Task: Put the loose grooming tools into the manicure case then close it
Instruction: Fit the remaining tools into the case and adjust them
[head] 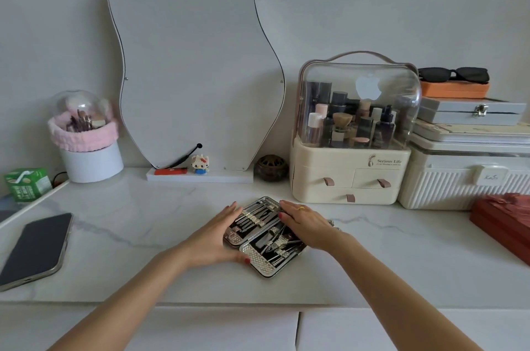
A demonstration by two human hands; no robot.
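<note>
1. While the manicure case (265,236) lies open on the counter (143,221), its tools look seated.
2. Long axis runs near-to-far, tilted left; hinge crosses mid-length.
3. Left hand (215,238) and right hand (304,223) flank it, fingers straight, touching the edges, gripping nothing.
4. Far half sits equally near both hands for folding.
</note>
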